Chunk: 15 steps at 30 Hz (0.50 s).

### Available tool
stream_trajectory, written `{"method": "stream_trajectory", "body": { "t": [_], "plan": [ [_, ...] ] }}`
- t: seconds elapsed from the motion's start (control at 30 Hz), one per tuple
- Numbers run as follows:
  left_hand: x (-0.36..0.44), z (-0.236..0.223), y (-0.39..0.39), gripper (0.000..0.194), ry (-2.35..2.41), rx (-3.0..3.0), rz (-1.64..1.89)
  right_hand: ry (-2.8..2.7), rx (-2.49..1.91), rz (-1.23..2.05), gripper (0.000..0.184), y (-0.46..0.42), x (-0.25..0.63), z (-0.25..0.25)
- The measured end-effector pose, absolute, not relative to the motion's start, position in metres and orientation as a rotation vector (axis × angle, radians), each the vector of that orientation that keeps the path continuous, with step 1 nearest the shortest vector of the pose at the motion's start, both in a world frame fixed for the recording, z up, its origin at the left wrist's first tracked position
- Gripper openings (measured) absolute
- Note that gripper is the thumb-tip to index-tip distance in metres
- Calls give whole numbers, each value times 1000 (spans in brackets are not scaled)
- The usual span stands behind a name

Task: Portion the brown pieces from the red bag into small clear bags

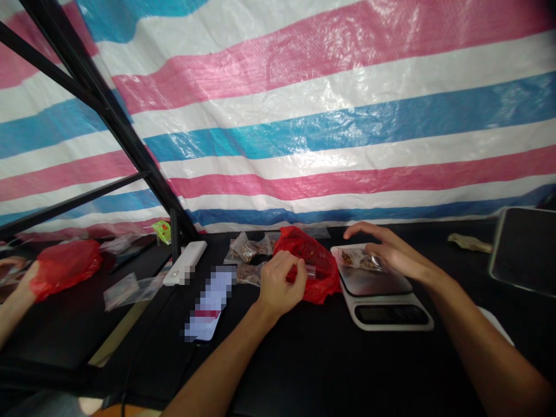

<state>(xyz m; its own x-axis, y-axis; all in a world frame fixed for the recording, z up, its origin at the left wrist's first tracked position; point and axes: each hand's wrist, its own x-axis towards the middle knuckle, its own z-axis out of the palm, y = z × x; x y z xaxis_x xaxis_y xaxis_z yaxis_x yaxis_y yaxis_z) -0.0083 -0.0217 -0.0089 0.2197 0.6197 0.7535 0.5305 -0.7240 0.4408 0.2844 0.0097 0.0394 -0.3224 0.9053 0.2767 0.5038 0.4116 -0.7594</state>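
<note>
1. The left hand (280, 284) is closed in a pinch on a small clear plastic piece (310, 271), right against the red plastic bag (319, 278).
2. The right hand (393, 252) is half open, its curved fingers over a clear packet of dark, dried-looking food (359, 259), which lies on the platform of a digital kitchen scale (382, 315). (Whether those fingers press on the packet is hard to tell.)
3. The scale stands just right of the red plastic bag, and the packet sits between the two hands, nearer the right one.
4. Just left of the left hand, more small food packets (247, 252) lie in a loose group on the black surface (330, 370). Nearer, a phone with a blurred screen (209, 304) lies beside a white power bank (186, 262).
5. Further left, a co-worker's hand (19, 278) rests at a red bag (65, 267), near a loose clear packet (130, 292) and a small green packet (161, 231).
6. To the far right lie a beige strip (471, 243) and a dark, grey-edged tray (523, 249).
7. Behind everything hangs a pink, blue and white striped tarp (304, 121), crossed on the left by a black metal frame (102, 104).
</note>
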Motion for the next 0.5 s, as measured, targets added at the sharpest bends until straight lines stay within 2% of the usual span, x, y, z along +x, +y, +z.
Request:
{"method": "stream_trajectory", "body": {
  "t": [0.17, 0.33, 0.5],
  "plan": [
    [-7, -6, -22, 25, 1185, 2428, 1574, -1960, -1158, 1051, 61, 4, 291, 42],
    [-7, -4, -23, 28, 1260, 2439, 1616, -1913, -1160, 1177, 64, 3, 295, 40],
    [-7, -4, -19, 17, 1081, 2370, 1658, -1955, -1145, 1252, 69, 8, 300, 31]
  ]
}}
